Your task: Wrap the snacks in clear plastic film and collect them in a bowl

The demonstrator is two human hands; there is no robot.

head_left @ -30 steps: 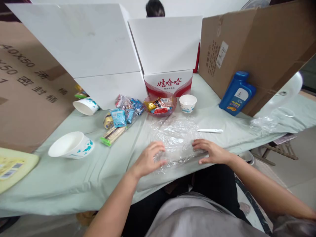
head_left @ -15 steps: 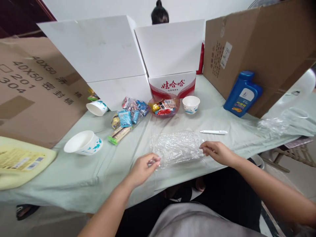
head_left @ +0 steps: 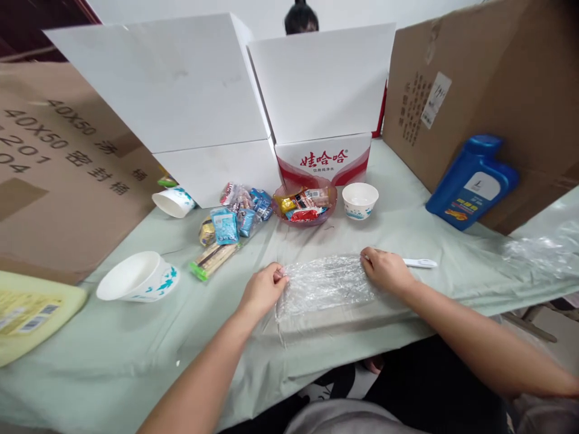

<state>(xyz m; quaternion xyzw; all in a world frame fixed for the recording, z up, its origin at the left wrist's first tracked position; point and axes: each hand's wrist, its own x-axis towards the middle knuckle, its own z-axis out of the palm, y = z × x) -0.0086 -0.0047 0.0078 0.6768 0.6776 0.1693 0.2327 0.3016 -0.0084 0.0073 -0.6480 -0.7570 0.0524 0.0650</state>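
A crinkled sheet of clear plastic film, perhaps a bag (head_left: 328,286), lies stretched between my hands on the green-grey tablecloth (head_left: 217,337). My left hand (head_left: 265,288) pinches its left upper corner. At the opposite end, the fingers of my right hand (head_left: 384,269) are closed on its right upper corner. Partly behind the right hand lies a white pen-like tool (head_left: 421,263). Beyond the film stand a pink glass bowl (head_left: 330,208) of wrapped snacks and a white paper bowl (head_left: 360,208).
Wrapped snacks (head_left: 225,226) lie left of the glass bowl. Paper bowls (head_left: 136,278) rest tipped at left, near a yellow bottle (head_left: 38,316). White boxes (head_left: 325,84) stand at the back, a person's head (head_left: 301,18) behind them. A blue bottle (head_left: 473,181) leans by a brown carton (head_left: 452,90).
Both hands have shifted to the film's far corners, pulling its upper edge straight. My right hand now covers part of the white pen-like tool. The view has tilted slightly.
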